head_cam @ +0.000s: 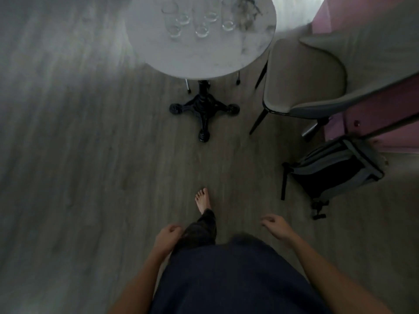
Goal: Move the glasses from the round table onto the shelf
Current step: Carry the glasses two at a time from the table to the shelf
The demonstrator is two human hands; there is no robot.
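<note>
Several clear glasses (201, 30) stand close together on the far half of a round white marble table (204, 60) at the top of the view. Both hands hang low by my hips, far from the table. My left hand (167, 236) is loosely curled and holds nothing. My right hand (275, 225) is also loosely curled and empty. A bare foot (203, 199) is stepped forward on the floor between me and the table. No shelf is in view.
The table stands on a black four-footed pedestal base (204, 109). A grey upholstered chair (303, 80) sits right of the table, against pink furniture (374, 123). A dark backpack (335, 171) lies on the wood floor at right. Open floor spreads to the left.
</note>
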